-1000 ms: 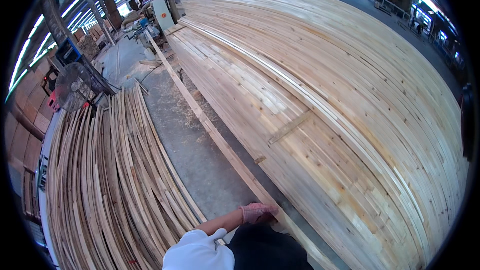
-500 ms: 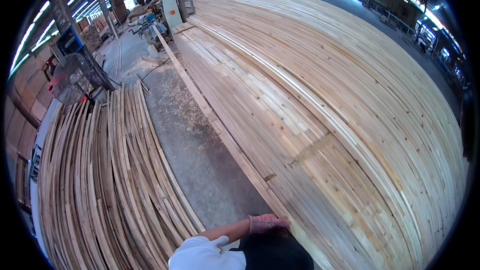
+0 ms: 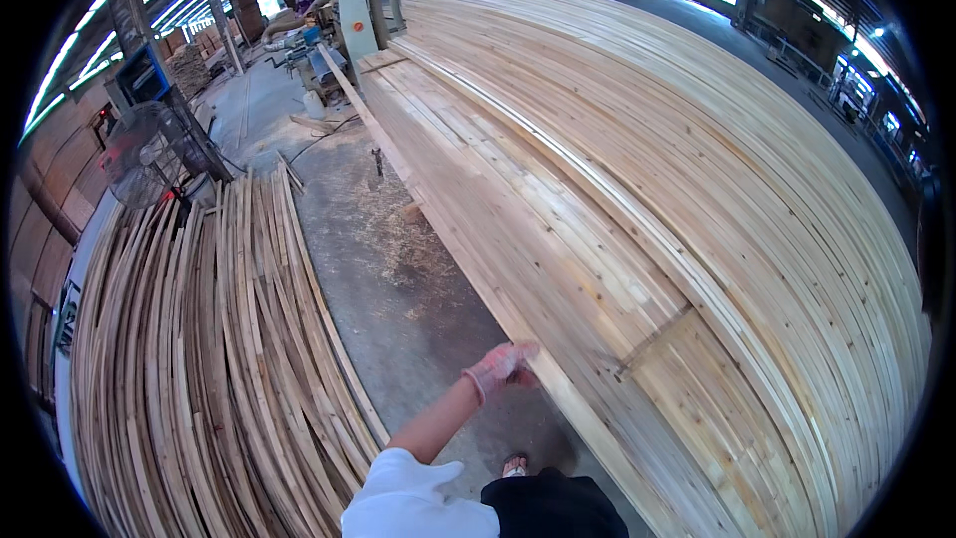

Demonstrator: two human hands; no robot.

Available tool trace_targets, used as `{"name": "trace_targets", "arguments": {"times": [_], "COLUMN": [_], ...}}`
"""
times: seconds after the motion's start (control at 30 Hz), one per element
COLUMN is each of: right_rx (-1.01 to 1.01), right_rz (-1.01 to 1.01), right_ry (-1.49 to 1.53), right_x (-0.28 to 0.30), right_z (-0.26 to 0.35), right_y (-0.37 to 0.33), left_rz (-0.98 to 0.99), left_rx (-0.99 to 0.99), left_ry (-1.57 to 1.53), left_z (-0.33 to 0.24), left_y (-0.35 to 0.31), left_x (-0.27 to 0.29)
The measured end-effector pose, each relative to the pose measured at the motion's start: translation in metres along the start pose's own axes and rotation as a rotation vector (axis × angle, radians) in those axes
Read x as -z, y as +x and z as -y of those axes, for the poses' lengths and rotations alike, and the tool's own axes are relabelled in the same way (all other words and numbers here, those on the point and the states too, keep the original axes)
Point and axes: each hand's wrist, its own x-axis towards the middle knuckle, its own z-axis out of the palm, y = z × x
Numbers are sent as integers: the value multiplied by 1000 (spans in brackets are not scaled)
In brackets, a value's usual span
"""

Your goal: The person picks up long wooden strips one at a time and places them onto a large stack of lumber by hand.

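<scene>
The left hand (image 3: 501, 369), in a pinkish glove, reaches to the near edge of the big board stack (image 3: 637, 239), fingers curled onto the edge plank (image 3: 468, 259). Behind the fingers lie thin strips (image 3: 199, 369) on the floor (image 3: 398, 289). The right hand is out of view.

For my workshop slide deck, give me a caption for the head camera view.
A gloved left hand grips the edge board of a big lumber stack, thin strips piled left.
</scene>
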Motion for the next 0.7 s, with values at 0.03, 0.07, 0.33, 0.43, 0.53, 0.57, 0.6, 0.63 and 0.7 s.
{"name": "trace_targets", "arguments": {"times": [0.03, 0.07, 0.33, 0.43, 0.53, 0.57, 0.6, 0.63, 0.7], "right_rx": [31, 60, 360, 625, 836, 826, 824, 822, 828], "right_rz": [-8, -15, -163, -230, -185, -140, -67, -176, -388], "right_ry": [6, 7, 63, 340, 662, 784, 872, 582, -66], "right_x": [8, 16, 19, 23, 31, 32, 34, 37, 40], "right_z": [29, 54, 209, 254, 291, 304, 311, 314, 305], "right_y": [6, 11, 75, 84, 85, 87, 90, 94, 103], "left_rz": [-41, -83, 362, 648, 838, 841, 736, 656, 362], "left_rx": [-50, -98, 78, 139, 124, -66, -85, -123, 269], "left_ry": [-69, -144, -413, -153, 121, 157, 163, 151, -464], "left_z": [-11, -17, 50, 108, 146, 157, 162, 163, 162], "left_y": [11, 21, -11, -42, -37, -35, -30, -21, -7], "left_x": [12, 21, -18, -68, -107, -115, -111, -101, -87]}}
